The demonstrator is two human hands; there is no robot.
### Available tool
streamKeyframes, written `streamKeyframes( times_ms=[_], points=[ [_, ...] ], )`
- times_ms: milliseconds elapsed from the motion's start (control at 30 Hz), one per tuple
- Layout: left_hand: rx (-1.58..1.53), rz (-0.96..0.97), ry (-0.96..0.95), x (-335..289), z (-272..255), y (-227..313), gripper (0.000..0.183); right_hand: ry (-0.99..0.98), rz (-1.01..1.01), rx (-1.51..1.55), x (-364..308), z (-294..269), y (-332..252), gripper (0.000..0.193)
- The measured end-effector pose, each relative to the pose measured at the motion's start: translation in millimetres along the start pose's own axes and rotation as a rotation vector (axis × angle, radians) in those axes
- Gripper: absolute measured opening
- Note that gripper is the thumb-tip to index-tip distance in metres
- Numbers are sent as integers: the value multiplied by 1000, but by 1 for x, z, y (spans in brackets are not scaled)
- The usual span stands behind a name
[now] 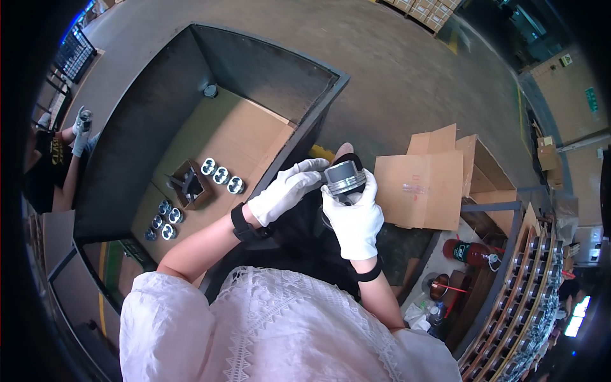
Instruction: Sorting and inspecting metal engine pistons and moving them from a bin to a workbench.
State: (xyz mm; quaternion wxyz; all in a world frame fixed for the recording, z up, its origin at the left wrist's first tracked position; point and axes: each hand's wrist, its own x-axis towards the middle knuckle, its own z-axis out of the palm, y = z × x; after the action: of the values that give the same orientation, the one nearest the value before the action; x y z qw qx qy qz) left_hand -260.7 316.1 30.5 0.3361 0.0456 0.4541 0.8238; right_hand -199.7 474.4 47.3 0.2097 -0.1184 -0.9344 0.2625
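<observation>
A metal piston (344,177) with a dark grey skirt and shiny ring grooves is in my right hand (354,218), its gloved fingers closed around the lower part. My left hand (287,190), also in a white glove, lies just left of the piston with its fingers stretched out. Those fingertips reach the piston's side; whether they press on it I cannot tell. Left of my hands, a row of three pistons (221,175) lies in a large dark metal bin. Several more pistons (168,231) are grouped nearer to me, beside a small open cardboard box (189,184) with dark parts inside.
The dark bin's rim (334,79) runs close to my left hand. An open cardboard carton (417,188) stands to the right, near a bottle of red liquid (471,253). Racked rows of parts (519,293) fill the far right. Another person's gloved hands (81,130) are at the left.
</observation>
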Motion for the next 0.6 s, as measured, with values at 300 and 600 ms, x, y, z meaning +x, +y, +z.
streamKeyframes(
  times_ms=[300, 600],
  points=[
    [-5, 14, -40, 5, -3, -11, 46, 68, -23, -65, 0, -7, 4, 78],
    [853, 277, 119, -2, 49, 21, 43, 41, -102, -108, -1, -7, 4, 74]
  ],
)
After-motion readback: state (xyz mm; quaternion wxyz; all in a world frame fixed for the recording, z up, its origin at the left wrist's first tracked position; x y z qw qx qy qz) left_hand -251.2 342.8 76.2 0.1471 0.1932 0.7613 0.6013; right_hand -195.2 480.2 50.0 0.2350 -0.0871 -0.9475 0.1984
